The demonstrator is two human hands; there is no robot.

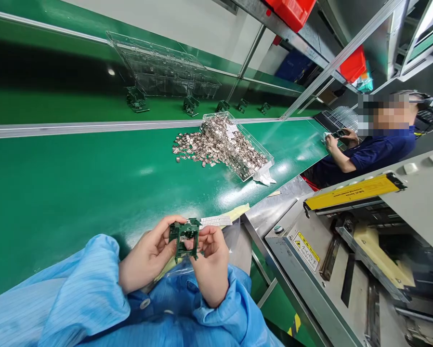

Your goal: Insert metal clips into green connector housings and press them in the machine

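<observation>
Both my hands hold a dark green plastic frame [185, 237] with open windows, in front of my blue smock. My left hand [151, 250] grips its left side between thumb and fingers. On the right side, my right hand [212, 260] pinches the frame; whether a small part is also between those fingers I cannot make out. Just behind the frame lies a pale strip with a grid of small cells [216, 220]. Farther up the green bench, a clear tray [263, 156] is heaped with small shiny metal pieces [198, 150], which spill out to its left.
Several similar green frames [190, 106] stand along the belt beyond the metal rail [93, 128], near clear plastic trays [165, 70]. A machine with a yellow bar [355, 192] stands at right. A co-worker in dark blue [375, 152] handles a part farther along the bench.
</observation>
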